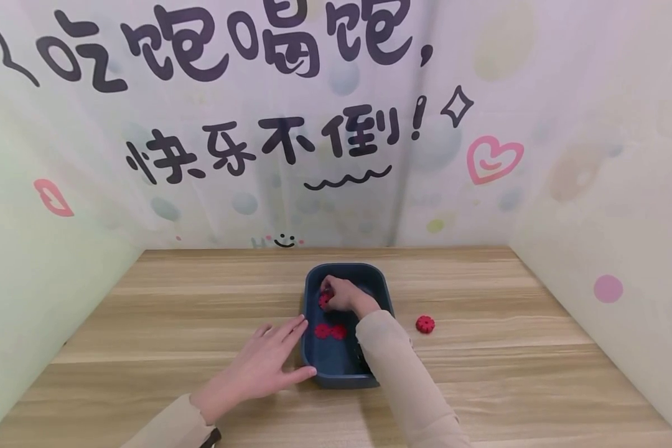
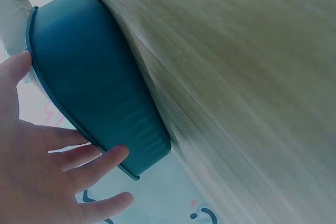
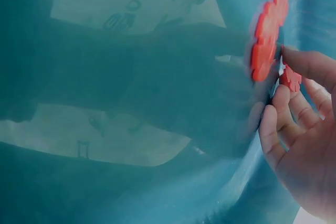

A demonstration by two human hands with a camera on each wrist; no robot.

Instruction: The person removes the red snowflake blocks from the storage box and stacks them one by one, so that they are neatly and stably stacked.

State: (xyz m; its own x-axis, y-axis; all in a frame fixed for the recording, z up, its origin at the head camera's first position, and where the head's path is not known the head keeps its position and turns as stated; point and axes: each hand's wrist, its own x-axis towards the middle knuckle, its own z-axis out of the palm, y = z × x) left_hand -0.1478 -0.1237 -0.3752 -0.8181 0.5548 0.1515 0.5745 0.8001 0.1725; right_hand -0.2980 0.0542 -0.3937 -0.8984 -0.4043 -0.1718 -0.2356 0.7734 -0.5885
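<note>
A dark blue rectangular bin [image 1: 332, 376] stands on the table. My left hand [image 1: 263, 364] rests at its left rim with fingers and thumb spread; the left wrist view shows the thumb at the rim and the fingers along the outer wall [image 2: 94, 66]. My right hand [image 1: 344, 294] reaches down inside the bin, its fingers and thumb bent around a small red flower-shaped piece [image 1: 325, 300] close to the bottom. In the right wrist view this red piece [image 3: 292, 78] shows between thumb and fingers. Two similar red pieces [image 1: 330, 331] lie side by side on the bin's floor.
Another red flower-shaped piece [image 1: 425, 324] lies on the wooden table [image 1: 213, 292], right of the bin. A printed curtain [image 1: 269, 205] closes off the back, with pale walls at both sides. The right sleeve [image 1: 403, 379] crosses the bin's right rim.
</note>
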